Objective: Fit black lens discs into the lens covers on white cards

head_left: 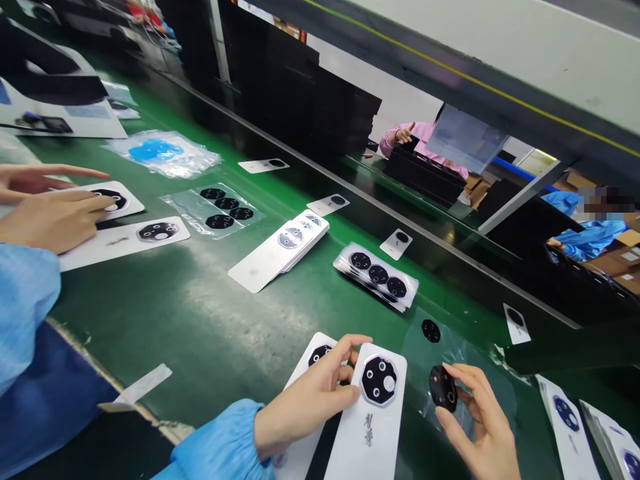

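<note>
My left hand [320, 393] grips the left edge of a white phone-back panel [370, 427], thumb on its face and fingers behind. An octagonal black camera plate with lens rings and one white circle is near that panel's top. Partly covered by my hand and this panel, another white panel [306, 360] lies behind. My right hand [480, 420] pinches a loose black octagonal camera plate [443, 388] by its edge, just right of the panel and apart from it. Below it is a clear plastic sheet [465, 360], with one black plate [431, 331] at its upper part.
A pile of black plates in plastic [379, 275] and a stack of white panels [265, 263] lie ahead. More panels [567, 417] stand at right. A co-worker's hands [55, 217] rest over panels at left. Small white cards [396, 245] line the far belt edge.
</note>
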`<state>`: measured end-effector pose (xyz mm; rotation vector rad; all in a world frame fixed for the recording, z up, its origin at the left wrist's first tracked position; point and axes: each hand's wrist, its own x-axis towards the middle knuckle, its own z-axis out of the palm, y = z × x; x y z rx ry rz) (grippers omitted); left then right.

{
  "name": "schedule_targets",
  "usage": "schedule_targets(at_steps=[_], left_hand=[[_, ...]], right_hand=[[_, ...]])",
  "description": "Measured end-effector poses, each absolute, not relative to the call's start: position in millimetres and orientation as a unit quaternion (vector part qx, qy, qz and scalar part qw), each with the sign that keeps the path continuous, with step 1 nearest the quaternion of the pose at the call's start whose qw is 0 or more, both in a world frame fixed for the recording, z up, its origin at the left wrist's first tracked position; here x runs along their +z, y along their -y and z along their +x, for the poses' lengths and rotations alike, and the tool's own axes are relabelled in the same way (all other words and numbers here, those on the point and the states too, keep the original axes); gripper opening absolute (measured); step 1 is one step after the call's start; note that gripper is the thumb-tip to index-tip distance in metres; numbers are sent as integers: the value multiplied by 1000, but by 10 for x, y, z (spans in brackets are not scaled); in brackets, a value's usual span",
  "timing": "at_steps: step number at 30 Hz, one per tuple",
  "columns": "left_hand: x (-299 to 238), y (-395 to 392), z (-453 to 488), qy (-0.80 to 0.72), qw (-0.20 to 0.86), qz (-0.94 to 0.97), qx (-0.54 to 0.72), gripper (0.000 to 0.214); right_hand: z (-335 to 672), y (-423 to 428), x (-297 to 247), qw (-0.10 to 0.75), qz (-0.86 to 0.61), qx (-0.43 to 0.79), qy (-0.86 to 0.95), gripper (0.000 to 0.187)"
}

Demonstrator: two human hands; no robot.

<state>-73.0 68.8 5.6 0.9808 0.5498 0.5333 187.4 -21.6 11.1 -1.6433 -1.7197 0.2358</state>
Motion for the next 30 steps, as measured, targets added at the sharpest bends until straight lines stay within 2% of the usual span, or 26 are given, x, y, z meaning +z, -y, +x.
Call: schedule_targets(at_steps=[13,30], left_hand=[[72,-686,-730,-269,805,467,248,51],[131,-693,-716,-283,804,463,243,53]], right_hand=[[1821,230,117,335,-639,40,692,34],[1815,249,134,301,-647,34,700,35]])
